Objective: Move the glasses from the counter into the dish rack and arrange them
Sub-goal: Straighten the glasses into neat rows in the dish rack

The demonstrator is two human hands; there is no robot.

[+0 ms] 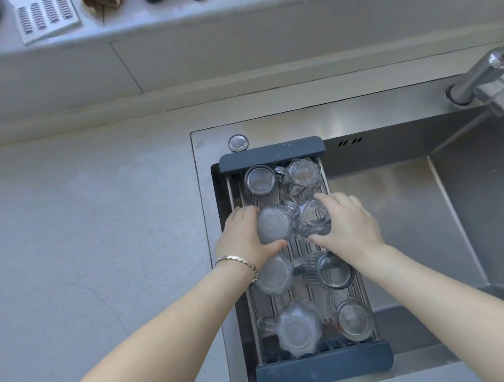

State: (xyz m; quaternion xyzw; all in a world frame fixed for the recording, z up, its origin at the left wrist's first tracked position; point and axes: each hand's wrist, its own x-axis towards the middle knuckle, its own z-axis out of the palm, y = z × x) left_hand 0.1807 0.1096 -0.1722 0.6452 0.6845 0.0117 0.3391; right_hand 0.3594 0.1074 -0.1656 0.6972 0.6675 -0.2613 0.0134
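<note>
I count eight glasses upside down in the dish rack (271, 154) over the sink, in two columns, and the bench (86, 253) beside it is bare, so moving looks done. My left hand (243, 238) fingers wrap the frosted glass (274, 224) and my right hand (347, 224) fingers wrap the clear glass (313, 217), second row, touching each other; only arranging remains.

eight clear glasses (276, 232) upturned, in dish rack (324, 368)
</note>
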